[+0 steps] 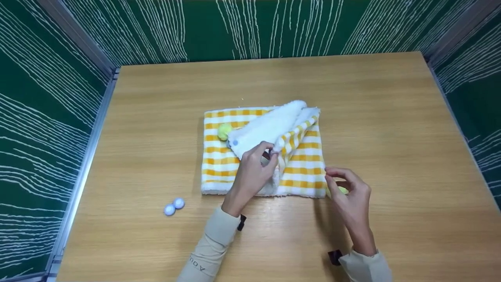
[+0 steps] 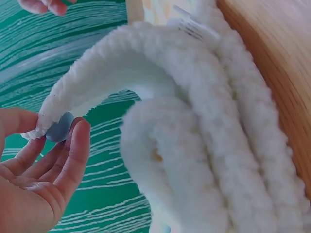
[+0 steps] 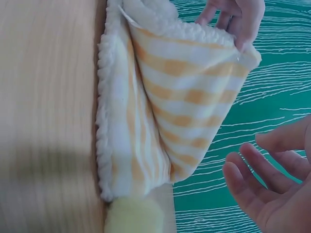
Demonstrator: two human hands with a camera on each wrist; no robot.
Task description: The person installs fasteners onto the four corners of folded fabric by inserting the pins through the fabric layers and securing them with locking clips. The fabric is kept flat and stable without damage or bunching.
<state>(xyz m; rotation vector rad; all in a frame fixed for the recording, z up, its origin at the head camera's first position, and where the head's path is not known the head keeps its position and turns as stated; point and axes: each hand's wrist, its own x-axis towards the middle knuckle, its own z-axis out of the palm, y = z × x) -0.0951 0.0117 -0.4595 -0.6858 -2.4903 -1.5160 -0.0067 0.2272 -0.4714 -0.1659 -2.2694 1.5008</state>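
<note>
A folded cloth [image 1: 223,172], yellow-and-white checked outside with white fleece inside, lies on the table, its upper layer partly turned back. My left hand [image 1: 254,168] pinches a raised corner of it. In the left wrist view a round blue-grey piece [image 2: 60,127] sits at that corner against the fingers of my left hand [image 2: 43,179]. By the cloth's right edge is my right hand [image 1: 350,196]; in the right wrist view the right hand [image 3: 277,179] has loosely bent fingers, apart from the cloth [image 3: 189,97]. A yellow-green pompom [image 1: 342,190] is partly hidden behind it.
Another yellow-green pompom [image 1: 224,131] is at the left end of the turned-back fleece, near a small blue disc [image 1: 235,142]. Two pale blue round pieces [image 1: 169,209] lie on the wooden table [image 1: 137,156] to the left. Green walls [image 1: 203,31] with white lines stand around it.
</note>
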